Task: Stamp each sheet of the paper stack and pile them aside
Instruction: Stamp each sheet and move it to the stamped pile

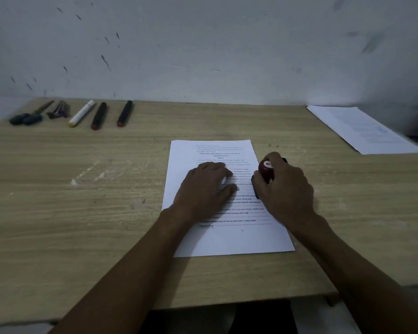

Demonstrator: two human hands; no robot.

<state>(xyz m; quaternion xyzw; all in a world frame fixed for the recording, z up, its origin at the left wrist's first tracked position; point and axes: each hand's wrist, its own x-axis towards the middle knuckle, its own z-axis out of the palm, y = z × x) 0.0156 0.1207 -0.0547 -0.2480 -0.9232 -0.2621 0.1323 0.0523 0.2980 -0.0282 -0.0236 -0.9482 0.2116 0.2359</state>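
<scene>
The printed sheet (227, 237) is lying flat on the counter (82, 213) directly under both hands, and whether it is topping a stack or lying alone cannot be told. The left hand (204, 189) is resting on its middle with fingers spread flat, pinning it. The right hand (285, 186) is curling its fingers round a red-knobbed stamp (266, 171) whose dark base is sitting at the sheet's right edge, just beside the left fingertips. From here the likeliest fault seems to be a mark falling half on paper and half on the counter, since the base is straddling that edge; a tilted press could also be leaving a faint or smeared print, and the sheet could be skidding if the left hand is easing off too soon. Well beyond the right hand, at the far right corner, a pile of sheets (362, 131) is lying askew near the counter's edge, where further sheets might be sliding off. Far beyond the left hand, markers (99, 115) and small tools (32, 116) are lying in a row. No container is showing.
</scene>
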